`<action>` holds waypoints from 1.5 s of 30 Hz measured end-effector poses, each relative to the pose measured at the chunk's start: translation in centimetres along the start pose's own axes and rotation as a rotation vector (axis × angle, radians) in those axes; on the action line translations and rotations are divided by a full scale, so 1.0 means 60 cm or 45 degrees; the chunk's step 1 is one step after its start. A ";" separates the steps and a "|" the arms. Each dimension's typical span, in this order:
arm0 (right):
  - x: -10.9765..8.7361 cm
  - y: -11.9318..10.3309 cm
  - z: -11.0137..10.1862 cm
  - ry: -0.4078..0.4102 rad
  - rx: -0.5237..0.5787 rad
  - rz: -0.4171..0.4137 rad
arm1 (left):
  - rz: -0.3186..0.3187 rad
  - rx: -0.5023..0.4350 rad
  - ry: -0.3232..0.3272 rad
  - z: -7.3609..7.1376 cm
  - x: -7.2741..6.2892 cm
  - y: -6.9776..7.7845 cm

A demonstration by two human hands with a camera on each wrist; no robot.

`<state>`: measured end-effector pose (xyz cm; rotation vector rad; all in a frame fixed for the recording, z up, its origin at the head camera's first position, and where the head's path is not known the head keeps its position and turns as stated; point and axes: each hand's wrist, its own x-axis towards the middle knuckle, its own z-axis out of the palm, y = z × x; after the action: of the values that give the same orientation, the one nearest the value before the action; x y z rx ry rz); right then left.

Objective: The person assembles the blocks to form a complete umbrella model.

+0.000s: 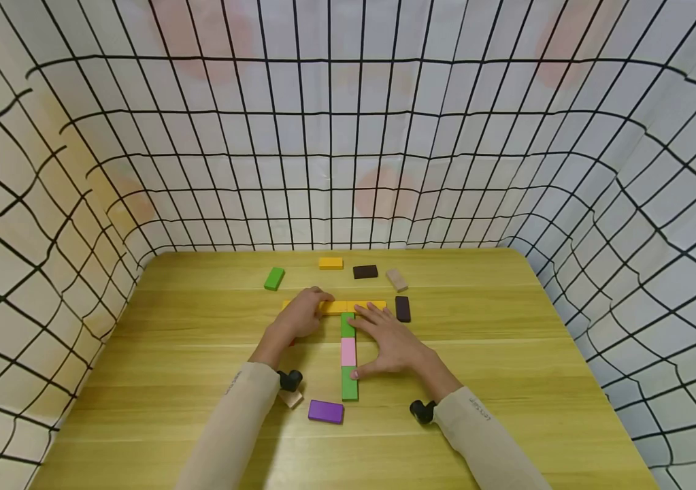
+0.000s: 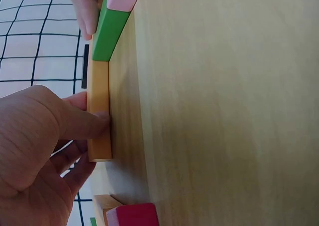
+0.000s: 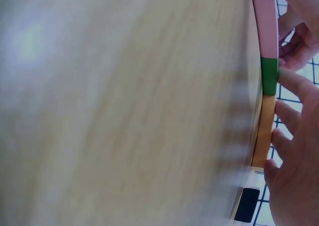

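Observation:
Two wooden orange blocks stand end to end, the left one (image 1: 333, 308) meeting the right one (image 1: 372, 305) above a column of blocks. That column runs green (image 1: 347, 328), pink (image 1: 348, 352), green (image 1: 350, 389) toward the person, forming a T. My left hand (image 1: 302, 316) pinches the left orange block, its thumb on the near side in the left wrist view. My right hand (image 1: 392, 344) has its fingers spread: thumb at the near green block, fingertips at the far green block and along the right orange block. A red block (image 2: 137, 215) lies beside the left hand, mostly hidden in the head view.
Around the T on the wooden table (image 1: 476, 381) lie a purple block (image 1: 326, 412), a tan block (image 1: 291, 398), a dark block (image 1: 403, 309), another dark block (image 1: 365, 272), a beige block (image 1: 396, 280), an orange block (image 1: 330, 263) and a green block (image 1: 274, 278). Black netting encloses the table.

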<state>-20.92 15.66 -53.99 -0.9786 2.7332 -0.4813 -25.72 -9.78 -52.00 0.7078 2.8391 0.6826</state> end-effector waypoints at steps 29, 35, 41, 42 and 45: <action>0.003 -0.001 -0.001 -0.008 -0.022 -0.005 | 0.020 -0.063 -0.054 0.005 -0.015 -0.003; 0.003 -0.001 -0.001 -0.005 -0.037 -0.016 | 0.081 -0.095 -0.147 0.000 -0.032 0.005; 0.002 -0.002 -0.002 -0.006 -0.031 -0.005 | 0.173 0.048 -0.183 -0.002 -0.052 0.025; 0.001 -0.002 -0.002 -0.002 -0.032 -0.006 | 0.180 0.078 -0.191 -0.001 -0.056 0.028; 0.001 -0.001 -0.001 0.006 -0.035 -0.013 | 0.171 0.138 -0.204 0.004 -0.064 0.037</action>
<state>-20.96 15.58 -53.94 -1.0003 2.7475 -0.4494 -21.36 -9.78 -51.12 0.9327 2.7161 0.4687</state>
